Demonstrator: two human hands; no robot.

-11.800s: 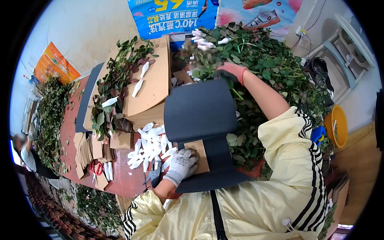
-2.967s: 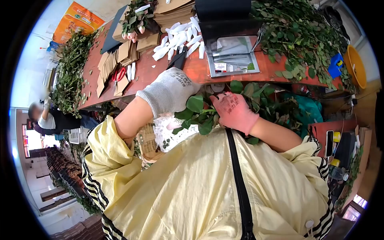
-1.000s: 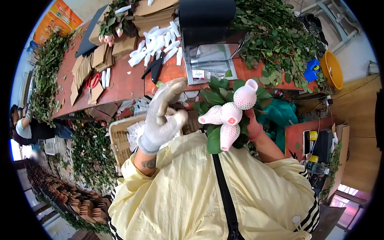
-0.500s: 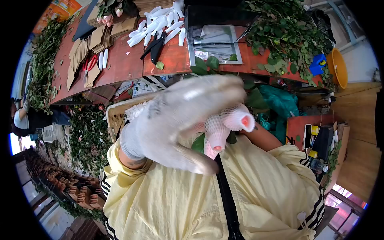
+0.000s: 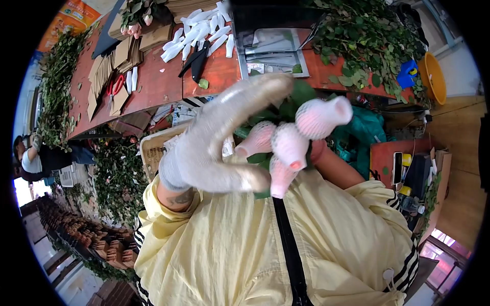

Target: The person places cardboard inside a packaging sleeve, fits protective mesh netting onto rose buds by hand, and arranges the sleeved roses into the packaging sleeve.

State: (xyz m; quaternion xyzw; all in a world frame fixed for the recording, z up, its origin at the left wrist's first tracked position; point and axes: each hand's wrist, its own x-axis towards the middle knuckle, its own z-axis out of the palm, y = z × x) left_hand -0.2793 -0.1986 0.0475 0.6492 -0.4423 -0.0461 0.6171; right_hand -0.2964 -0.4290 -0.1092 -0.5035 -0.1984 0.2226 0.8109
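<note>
Off comes the left hand point(image 5: 201, 145), and four netted flowers point(image 5: 290, 146) stand uncovered!
Its thumb and fingers gape wide beside them; the right hand point(image 5: 318, 151), mostly hidden behind, appears to hold them up before the yellow jacket point(image 5: 229, 234). Below the worktop point(image 5: 163, 84), a tan basket point(image 5: 151, 155) carries white pieces; the orange basin's point(image 5: 438, 84) contents are unclear.

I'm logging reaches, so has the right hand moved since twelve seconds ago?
Yes. Judged by the red table, the right hand has come back nearer, from the leafy pile to this side of the table's near edge.
</note>
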